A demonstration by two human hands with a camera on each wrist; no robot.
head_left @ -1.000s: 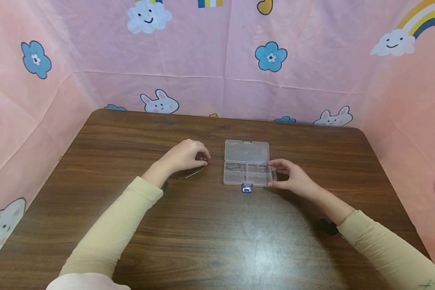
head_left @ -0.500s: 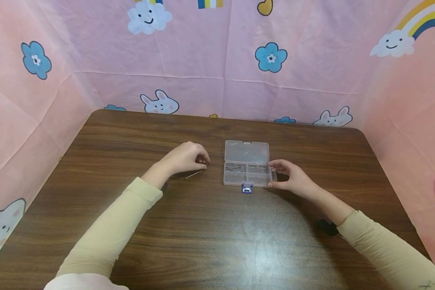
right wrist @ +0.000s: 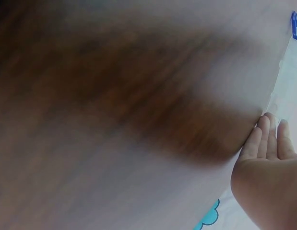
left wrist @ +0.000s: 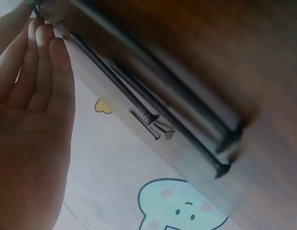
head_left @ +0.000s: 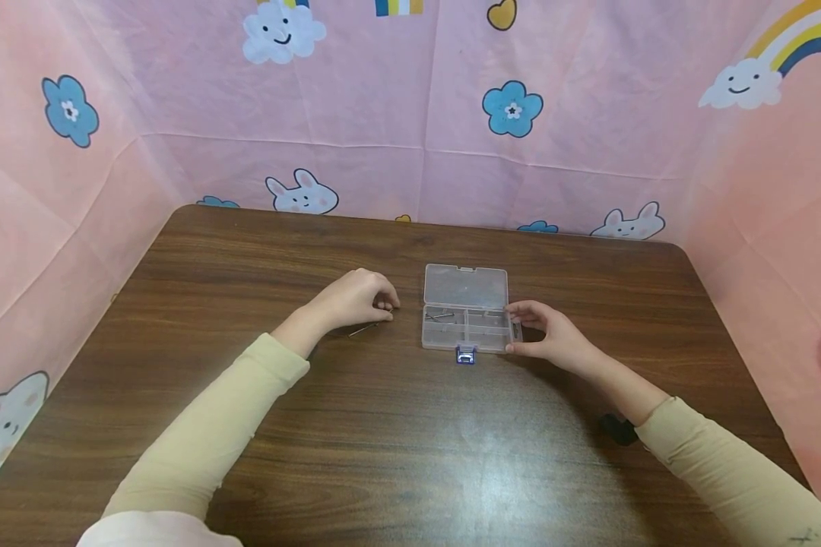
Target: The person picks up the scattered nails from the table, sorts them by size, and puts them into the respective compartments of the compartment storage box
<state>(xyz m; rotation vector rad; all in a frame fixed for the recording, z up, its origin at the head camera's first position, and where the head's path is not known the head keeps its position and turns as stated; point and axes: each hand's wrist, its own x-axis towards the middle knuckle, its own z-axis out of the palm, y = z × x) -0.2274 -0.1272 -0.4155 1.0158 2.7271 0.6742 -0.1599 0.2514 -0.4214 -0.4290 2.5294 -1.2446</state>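
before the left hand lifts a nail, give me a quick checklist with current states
1. Box lid open: ok.
2. Right hand steadying the clear box at its right end: ok.
3. Left hand has a nail pinched in its fingers: cannot tell; fingertips sit at the nail heads.
4. Loose nails lying together on the table: ok.
5. Free compartment in the box: ok; one nail in the back left cell, the others look bare.
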